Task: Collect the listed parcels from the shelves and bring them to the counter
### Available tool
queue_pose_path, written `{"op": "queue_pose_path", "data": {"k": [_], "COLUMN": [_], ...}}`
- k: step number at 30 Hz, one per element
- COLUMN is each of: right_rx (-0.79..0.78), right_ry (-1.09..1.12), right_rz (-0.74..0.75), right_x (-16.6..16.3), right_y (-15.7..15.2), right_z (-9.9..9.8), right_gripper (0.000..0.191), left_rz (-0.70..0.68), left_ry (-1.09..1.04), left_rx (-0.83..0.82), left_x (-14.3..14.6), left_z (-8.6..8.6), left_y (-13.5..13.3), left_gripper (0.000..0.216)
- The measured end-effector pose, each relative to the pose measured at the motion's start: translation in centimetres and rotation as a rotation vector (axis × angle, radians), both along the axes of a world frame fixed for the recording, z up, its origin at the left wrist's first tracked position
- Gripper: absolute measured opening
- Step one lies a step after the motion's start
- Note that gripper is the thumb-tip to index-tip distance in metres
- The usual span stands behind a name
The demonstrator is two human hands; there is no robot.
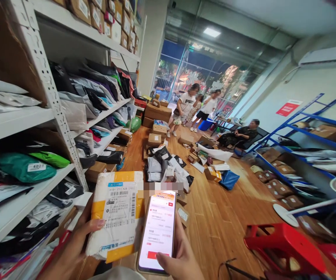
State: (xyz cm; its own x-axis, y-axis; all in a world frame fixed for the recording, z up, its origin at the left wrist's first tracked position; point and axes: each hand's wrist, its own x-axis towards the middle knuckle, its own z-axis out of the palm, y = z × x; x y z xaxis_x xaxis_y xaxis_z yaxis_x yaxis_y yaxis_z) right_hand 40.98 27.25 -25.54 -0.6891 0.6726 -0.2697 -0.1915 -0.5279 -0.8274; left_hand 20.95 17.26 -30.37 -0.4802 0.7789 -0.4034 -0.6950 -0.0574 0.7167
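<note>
Parcel (117, 214) is sitting in the left hand (74, 243), label side up, low in the middle of the view just beside the shelving. It's a white padded bag with yellow tape bands, and the fingers (93, 224) are curling over its left edge with the thumb underneath somewhere, so the barcode and printed address are staying uncovered and facing the camera. Looks like it's being tilted that way so the label can be read.

Right hand (179, 258) is wrapping around a phone (158, 231), thumb coming across the bottom of the screen near a red button. Screen is glowing with some white app page with red bits, too small for me to read. Phone is being held upright right next to the parcel, edges nearly touching, probably so both can be checked in one glance.

On the left, the white shelves (47, 83) are stuffed with soft mailer bags in grey, black, green and pink, plus cardboard boxes up top. A heap of bags and boxes (168, 167) is spreading over the wood floor ahead. A red stool (284, 247) is standing lower right, blue racks (302, 128) with boxes are running along the right wall. A few other people (197, 107) are hanging out near the glass front, well apart from the hands.
</note>
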Motion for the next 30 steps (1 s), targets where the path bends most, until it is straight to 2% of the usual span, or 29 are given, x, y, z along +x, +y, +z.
{"op": "queue_pose_path", "data": {"k": [6,13,19,23,30], "right_rx": [-0.013,0.009,0.002,0.024,0.055], "right_ry": [0.014,0.041,-0.033,-0.014,-0.029], "right_rz": [-0.025,-0.037,-0.114,-0.103,-0.059], "right_x": [0.0,-0.5,-0.5,-1.0,-1.6], "right_y": [0.1,0.3,0.7,1.0,1.5], "right_z": [0.1,-0.4,-1.5,-1.1,-0.4], "right_gripper": [0.132,0.114,0.133,0.134,0.137], "left_rz": [-0.032,0.092,0.024,0.023,0.046], "left_ry": [-0.072,-0.022,-0.020,-0.001,-0.014], "left_rx": [-0.031,0.034,0.111,0.165,0.139], "left_x": [0.0,0.1,-0.3,-0.7,-1.6], "left_z": [-0.2,0.1,-0.1,0.1,0.0], "left_y": [0.2,0.8,1.1,1.2,1.5], "left_gripper": [0.075,0.080,0.072,0.073,0.078]}}
